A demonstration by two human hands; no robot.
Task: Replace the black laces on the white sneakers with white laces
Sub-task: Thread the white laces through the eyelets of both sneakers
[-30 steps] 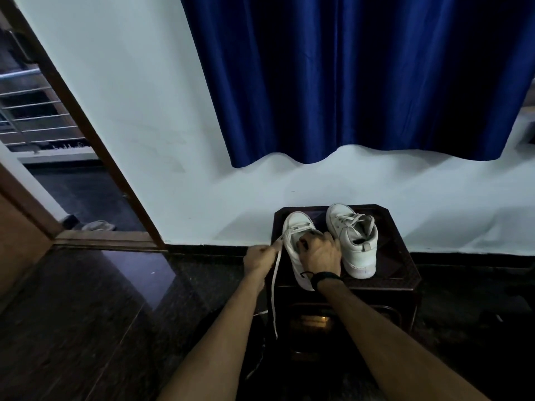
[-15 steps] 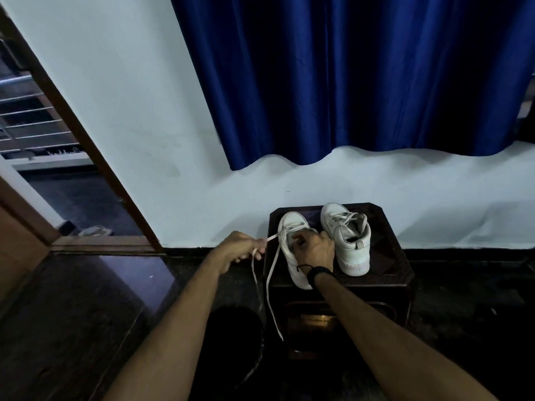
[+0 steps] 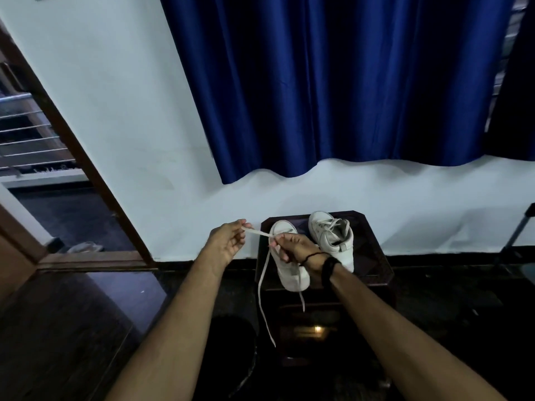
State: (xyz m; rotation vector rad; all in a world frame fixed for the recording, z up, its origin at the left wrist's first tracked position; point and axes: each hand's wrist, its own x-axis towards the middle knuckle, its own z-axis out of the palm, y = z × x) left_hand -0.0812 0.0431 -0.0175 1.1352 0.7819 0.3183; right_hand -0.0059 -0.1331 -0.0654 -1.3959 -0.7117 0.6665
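Meanwhile, the left hand [image 3: 225, 241] pinches the white lace [image 3: 258, 232] taut at frame centre; the right hand [image 3: 295, 246] grips the near sneaker [image 3: 291, 273].

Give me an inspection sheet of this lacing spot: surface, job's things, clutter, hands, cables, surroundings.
Surface: dark wooden stool against the wall, carrying both shoes.
Job's things: left sneaker with a white lace partly threaded, its long end hanging off the stool's front; right sneaker already wears white laces. No black laces seen.
Clutter: nothing seen on the stool besides the shoes.
Hands: left hand pinches the lace and holds it out taut to the left; right hand rests on the left sneaker, fingers at the lace.
Cables: nothing seen.
Surroundings: blue curtain above, white wall, open doorway at left, dark glossy floor.
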